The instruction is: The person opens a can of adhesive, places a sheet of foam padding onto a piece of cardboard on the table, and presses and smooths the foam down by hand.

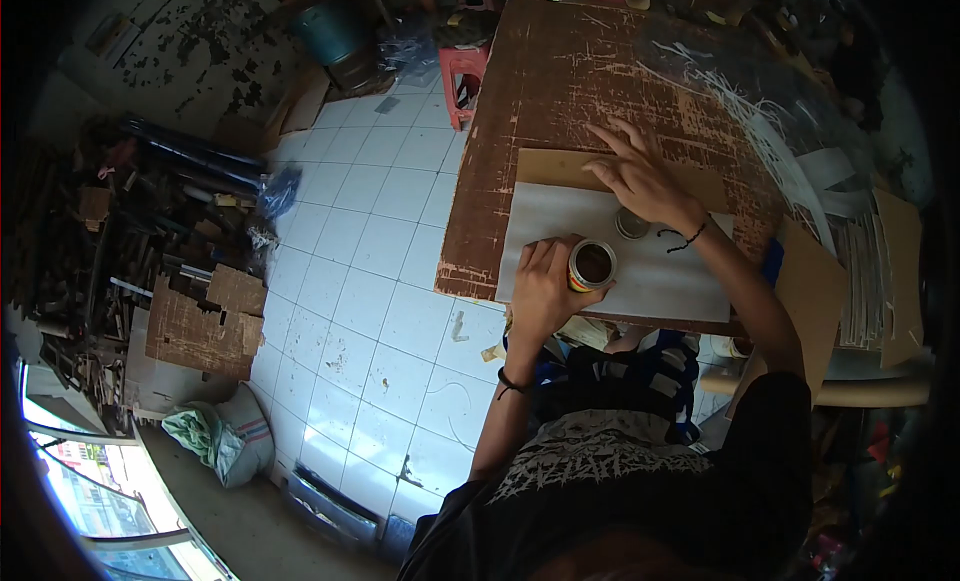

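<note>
My left hand [543, 283] is wrapped round a small open can [592, 265] with a yellow and red label. Dark brown contents show inside its pale rim. Raised over the work surface, my right hand [645, 176] is empty, its fingers spread and pointing away to the upper left. Below its wrist a round metal lid [632, 223] lies on a white sheet [680, 276]. The can is at the sheet's left part, near its front edge. Behind the sheet a strip of brown cardboard [560, 168] shows, partly under my right hand.
The scratched brown table [540, 81] carries thin white strips [765, 131] at the right. Stacked boards [865, 281] stand at the right edge. A red stool [462, 81] stands beyond the table's left side. Scrap wood [90, 241] and a sack [235, 436] lie across the tiled floor [370, 241].
</note>
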Motion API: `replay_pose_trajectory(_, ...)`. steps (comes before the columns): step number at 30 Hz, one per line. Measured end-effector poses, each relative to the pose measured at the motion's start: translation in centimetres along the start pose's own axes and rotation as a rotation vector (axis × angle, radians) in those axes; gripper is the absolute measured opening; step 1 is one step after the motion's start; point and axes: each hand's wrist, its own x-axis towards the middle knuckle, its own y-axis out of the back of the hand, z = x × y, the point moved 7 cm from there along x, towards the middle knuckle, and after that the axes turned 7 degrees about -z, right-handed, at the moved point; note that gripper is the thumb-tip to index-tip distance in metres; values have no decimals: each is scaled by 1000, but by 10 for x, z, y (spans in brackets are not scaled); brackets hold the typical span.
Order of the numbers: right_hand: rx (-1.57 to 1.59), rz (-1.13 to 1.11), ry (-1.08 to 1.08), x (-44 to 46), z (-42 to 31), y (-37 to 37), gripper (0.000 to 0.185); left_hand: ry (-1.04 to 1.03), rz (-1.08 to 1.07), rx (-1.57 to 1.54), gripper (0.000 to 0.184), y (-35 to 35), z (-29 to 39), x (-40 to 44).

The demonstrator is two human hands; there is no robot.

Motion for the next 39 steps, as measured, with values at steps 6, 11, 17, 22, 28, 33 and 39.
replay_pose_trajectory(6, 508, -64, -160, 18, 7, 34, 45, 11, 2, -16, 62, -1, 2, 0)
replay_pose_trajectory(11, 162, 73, -19, 31, -9, 31, 49, 17, -15, -28, 70, -4, -3, -3)
replay_pose_trajectory(17, 398, -84, 158, 44, -39, -11, 50, 7, -22, -29, 70, -6, -2, -5)
replay_pose_trajectory(22, 530, -35, 86, 59, -31, 35, 53, 5, 17, -31, 68, -1, -1, 0)
replay_pose_trajectory(28, 184, -144, -13, 5, -29, -9, 44, -20, 6, -9, 66, 0, 1, -2)
replay_pose_trajectory(33, 492, -5, -150, 11, -7, 59, 47, 31, -5, 1, 67, -3, -4, -3)
replay_pose_trajectory(39, 282, -90, -101, 13, -9, 16, 43, -12, 35, 5, 66, -2, 0, -2)
